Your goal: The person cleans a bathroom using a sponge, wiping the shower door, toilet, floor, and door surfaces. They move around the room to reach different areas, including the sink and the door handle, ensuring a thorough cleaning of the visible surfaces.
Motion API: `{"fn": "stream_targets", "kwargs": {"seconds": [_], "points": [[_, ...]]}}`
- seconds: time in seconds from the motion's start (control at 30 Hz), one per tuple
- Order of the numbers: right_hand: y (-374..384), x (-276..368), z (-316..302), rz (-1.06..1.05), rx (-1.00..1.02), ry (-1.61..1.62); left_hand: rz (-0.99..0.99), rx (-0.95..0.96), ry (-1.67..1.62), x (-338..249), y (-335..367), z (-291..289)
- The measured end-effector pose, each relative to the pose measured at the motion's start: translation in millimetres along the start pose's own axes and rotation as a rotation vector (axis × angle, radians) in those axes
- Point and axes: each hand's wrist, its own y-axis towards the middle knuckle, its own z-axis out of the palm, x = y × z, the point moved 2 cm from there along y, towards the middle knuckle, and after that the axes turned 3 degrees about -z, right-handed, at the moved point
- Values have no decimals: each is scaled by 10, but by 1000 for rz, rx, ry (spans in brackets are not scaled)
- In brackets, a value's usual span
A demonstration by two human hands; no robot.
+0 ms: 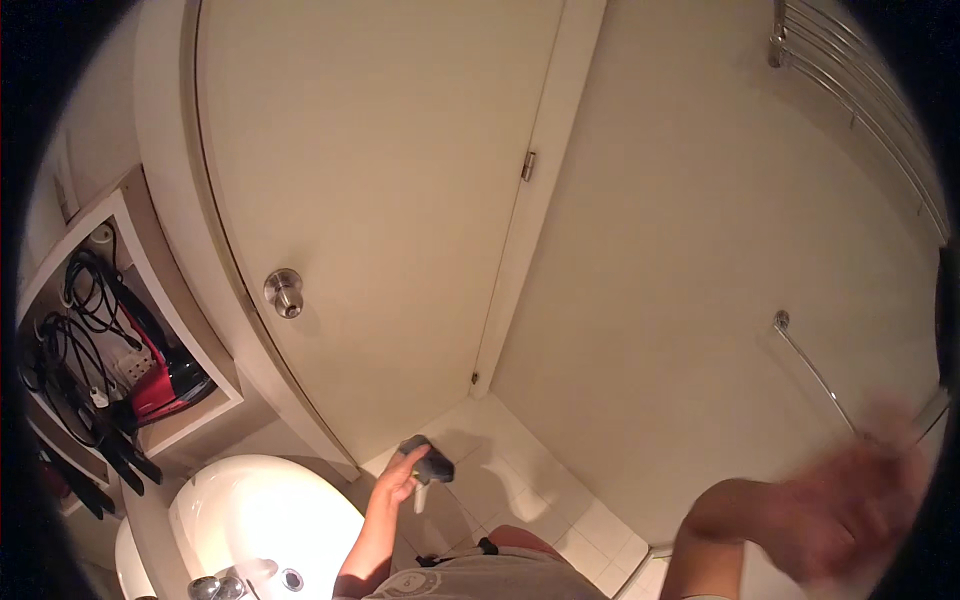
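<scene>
At the lower middle, my left hand (397, 478) is closed round a small dark grey-blue object (430, 462). A pale, narrow piece (420, 498) sticks out below it; its exact kind I cannot make out. The white sink lies just left of that forearm. On the far right, my raised right hand (850, 510) is smeared by motion, so its fingers and anything in them do not show clearly. It is nearest to the lower end of a metal towel bar (815, 370); whether they touch I cannot tell.
A white sink (225, 500) with a chrome faucet (225, 585) stands lower left. Above it, an open shelf (215, 345) holds a red and black hair dryer (170, 385) and tangled black cords. A shut door (380, 200) stands ahead; a metal rack (850, 95) is upper right.
</scene>
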Motion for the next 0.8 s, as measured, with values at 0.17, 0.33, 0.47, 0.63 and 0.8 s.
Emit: {"fn": "stream_targets", "kwargs": {"seconds": [0.17, 0.33, 0.47, 0.63, 0.8], "points": [[-2003, -419, 2011, 714, 821, 411, 40, 374, -62, -100, 166, 654], [-2764, -659, 2641, 691, 1076, 649, -9, 675, -375, -612, 8, 1170], [-3118, -1442, 3073, 915, 973, 834, 111, 358, -186, -857, 383, 1124], [-2740, -3338, 3651, 905, 394, 350, 234, 298, -170, -1251, 779, 1237], [-1715, -4735, 3836, 540, 99, -28, 276, 221, -110, -1496, 1061, 1451]]}}
